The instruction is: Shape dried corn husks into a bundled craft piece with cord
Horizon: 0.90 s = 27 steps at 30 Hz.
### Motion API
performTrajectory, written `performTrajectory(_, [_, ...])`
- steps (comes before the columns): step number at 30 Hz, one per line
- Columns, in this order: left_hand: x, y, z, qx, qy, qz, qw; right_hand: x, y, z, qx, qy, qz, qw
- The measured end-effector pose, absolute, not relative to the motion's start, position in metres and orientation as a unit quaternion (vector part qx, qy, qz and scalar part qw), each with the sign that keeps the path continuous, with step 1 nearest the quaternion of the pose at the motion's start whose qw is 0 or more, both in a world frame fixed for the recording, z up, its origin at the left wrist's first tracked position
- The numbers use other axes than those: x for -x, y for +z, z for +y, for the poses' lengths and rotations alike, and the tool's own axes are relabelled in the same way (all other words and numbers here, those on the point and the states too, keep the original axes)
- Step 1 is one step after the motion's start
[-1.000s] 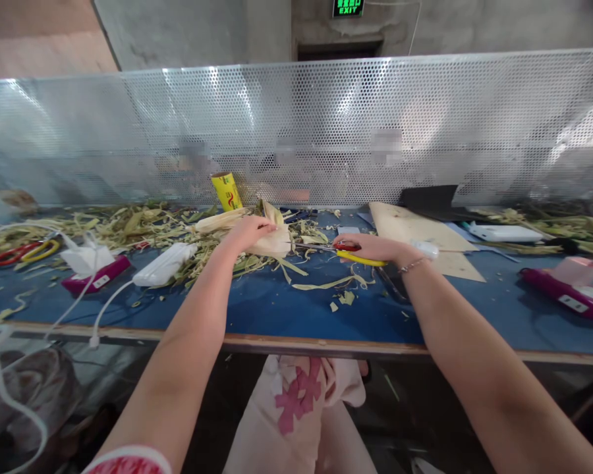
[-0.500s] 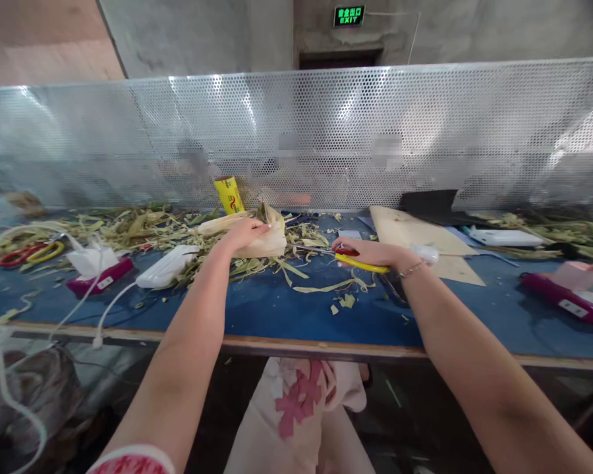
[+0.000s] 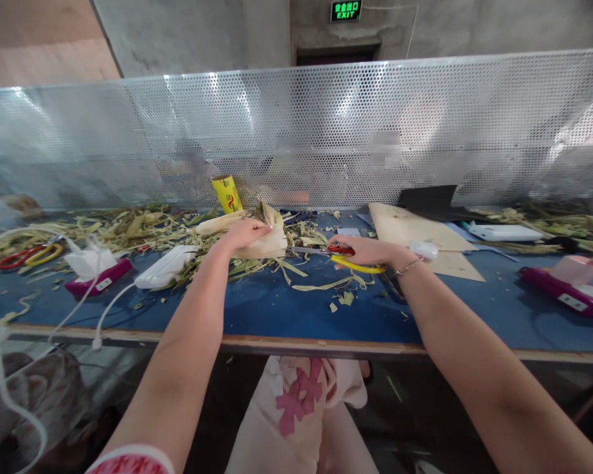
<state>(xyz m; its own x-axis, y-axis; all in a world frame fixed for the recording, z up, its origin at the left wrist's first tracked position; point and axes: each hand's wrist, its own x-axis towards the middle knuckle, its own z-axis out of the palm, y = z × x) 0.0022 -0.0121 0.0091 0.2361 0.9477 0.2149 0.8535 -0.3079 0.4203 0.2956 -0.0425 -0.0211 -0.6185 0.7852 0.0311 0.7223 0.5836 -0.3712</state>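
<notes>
My left hand [image 3: 247,236] is closed on a pale corn husk [image 3: 271,245], holding it above the pile of dry husk strips [image 3: 143,227]. In my right hand [image 3: 363,251] is a pair of scissors [image 3: 360,266] with one red and one yellow handle. Their metal blades point left, and the tips are at the husk's right edge. I cannot tell whether the blades are touching it. More husk strips and small scraps [image 3: 346,298] lie on the blue table below my hands.
A perforated metal screen [image 3: 326,131] runs along the back. On the left are a white power bank [image 3: 165,268], a purple power strip [image 3: 99,278] and a second pair of scissors [image 3: 29,257]. A yellow can [image 3: 226,194] leans behind; wooden boards [image 3: 420,230] lie right.
The scissors' handles look more apart and have shifted slightly left with my right hand. My left hand keeps its hold on the husk. The whole view has tilted a little.
</notes>
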Motion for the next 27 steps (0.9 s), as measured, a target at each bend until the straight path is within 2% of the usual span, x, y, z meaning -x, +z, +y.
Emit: performTrajectory(27, [-0.014,-0.001,-0.012,-0.83,0.238,0.501,0.058,-0.296,-0.026,-0.038,0.405,0.17,-0.892,0.101])
